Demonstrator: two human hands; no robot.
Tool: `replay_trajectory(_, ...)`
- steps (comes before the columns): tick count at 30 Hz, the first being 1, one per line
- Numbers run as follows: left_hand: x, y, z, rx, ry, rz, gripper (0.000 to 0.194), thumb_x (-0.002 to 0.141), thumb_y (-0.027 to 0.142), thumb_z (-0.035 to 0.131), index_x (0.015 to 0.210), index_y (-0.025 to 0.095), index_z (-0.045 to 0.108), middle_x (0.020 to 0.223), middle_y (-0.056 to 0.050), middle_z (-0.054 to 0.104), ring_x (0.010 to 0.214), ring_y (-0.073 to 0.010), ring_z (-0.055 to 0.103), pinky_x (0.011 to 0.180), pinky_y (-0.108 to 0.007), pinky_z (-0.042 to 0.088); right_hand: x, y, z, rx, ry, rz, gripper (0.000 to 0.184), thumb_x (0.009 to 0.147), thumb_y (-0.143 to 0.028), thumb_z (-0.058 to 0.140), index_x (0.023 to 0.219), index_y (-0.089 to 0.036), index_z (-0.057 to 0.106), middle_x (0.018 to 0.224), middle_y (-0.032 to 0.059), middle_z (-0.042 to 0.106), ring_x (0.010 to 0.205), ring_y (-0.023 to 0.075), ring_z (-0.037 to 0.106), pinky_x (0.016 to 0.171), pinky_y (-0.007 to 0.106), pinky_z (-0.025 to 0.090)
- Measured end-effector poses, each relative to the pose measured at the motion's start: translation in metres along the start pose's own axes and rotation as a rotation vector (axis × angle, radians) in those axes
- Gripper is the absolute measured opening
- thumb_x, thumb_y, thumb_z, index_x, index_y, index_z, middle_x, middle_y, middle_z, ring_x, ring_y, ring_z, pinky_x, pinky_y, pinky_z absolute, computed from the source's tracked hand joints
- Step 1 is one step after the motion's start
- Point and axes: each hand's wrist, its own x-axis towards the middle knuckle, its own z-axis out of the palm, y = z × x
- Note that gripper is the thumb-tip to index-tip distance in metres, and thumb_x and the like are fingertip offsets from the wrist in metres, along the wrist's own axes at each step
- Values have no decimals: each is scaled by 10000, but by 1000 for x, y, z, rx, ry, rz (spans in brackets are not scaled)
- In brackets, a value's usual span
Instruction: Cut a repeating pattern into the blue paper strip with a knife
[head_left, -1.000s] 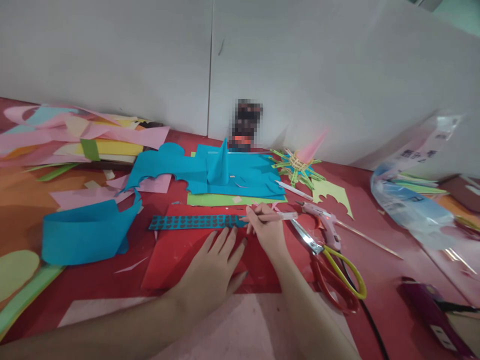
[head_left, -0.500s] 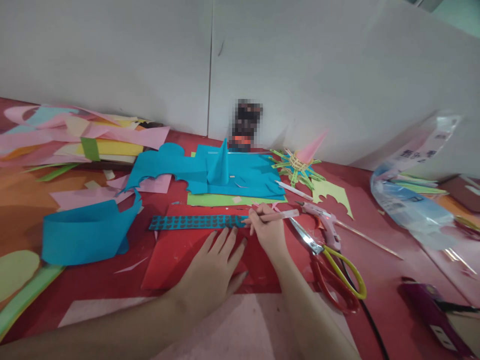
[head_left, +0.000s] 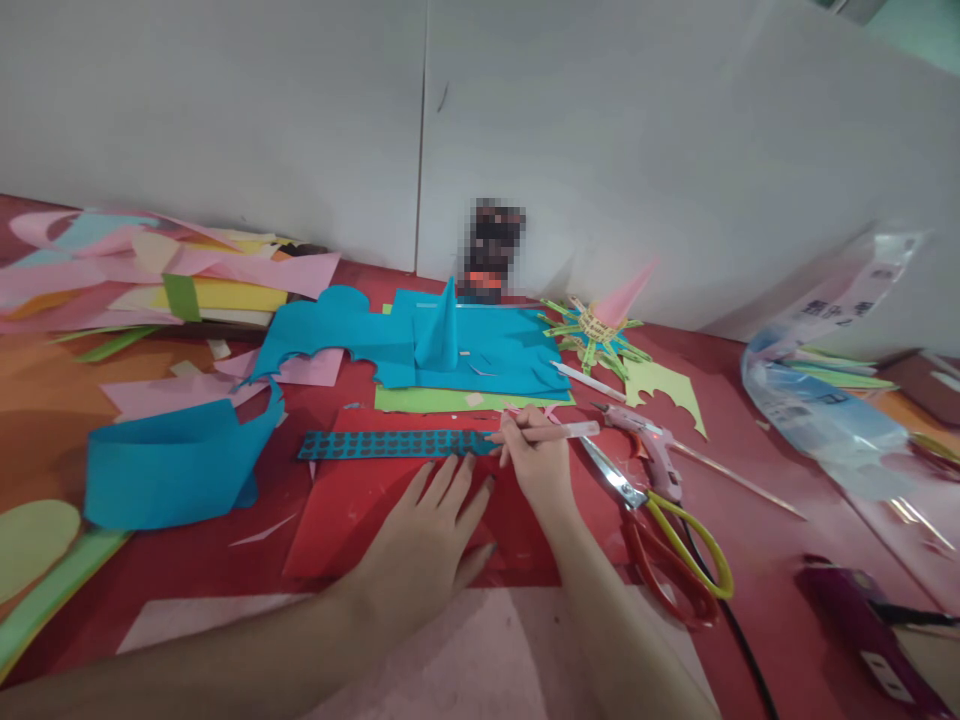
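My right hand [head_left: 536, 462] is closed around a pen [head_left: 559, 432], its tip at the right end of a blue paper strip [head_left: 390, 444]. Rows of dark curved marks cover most of the strip. My left hand [head_left: 427, 530] lies flat with fingers spread, the fingertips at the strip's lower edge. Under both is a red paper sheet [head_left: 337, 520]. Behind the strip, a blue paper cone [head_left: 439, 335] stands on blue sheets [head_left: 510, 345]. Scissors [head_left: 637, 500] with one red and one yellow handle lie right of my right hand, beside a pink glue gun [head_left: 652, 445].
Left are a blue paper band [head_left: 161, 475] and a heap of coloured paper [head_left: 225, 280]. A pink cone ornament [head_left: 619, 305] stands at the back right, near a phone-like pixelated object [head_left: 493, 250] against the wall. A plastic bag [head_left: 832, 380] and purple power strip [head_left: 870, 630] lie at right.
The pen and right hand have shifted very slightly at the strip's right end. My left hand stays in place, and the surrounding things look the same.
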Motion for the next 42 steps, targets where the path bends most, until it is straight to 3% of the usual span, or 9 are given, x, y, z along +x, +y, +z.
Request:
replay_trajectory(17, 0, 0, -1, -12, 15, 2, 462, 922, 425, 347, 1269, 167, 509, 1341, -137, 479, 1203, -297, 446, 992, -450, 321, -1, -2, 0, 11, -17, 16, 317, 819, -325, 517, 555, -249, 359, 346, -79, 432, 467, 164, 626, 535, 260, 526)
replay_trajectory(34, 0, 0, 0, -8, 18, -1, 481, 930, 434, 317, 1292, 167, 487, 1343, -138, 477, 1220, -293, 431, 1007, -447, 300, 0, 1, 0, 32, -53, 2, 323, 831, -380, 540, 581, -243, 388, 369, -60, 489, 617, 198, 688, 619, 276, 533)
replay_trajectory(42, 0, 1, -1, 3, 5, 2, 481, 922, 425, 346, 1294, 156, 491, 1334, -158, 485, 1204, -313, 455, 976, -460, 338, 0, 2, 0, 63, -30, 30, 310, 821, -329, 538, 580, -249, 361, 352, -79, 455, 521, 182, 660, 569, 271, 538)
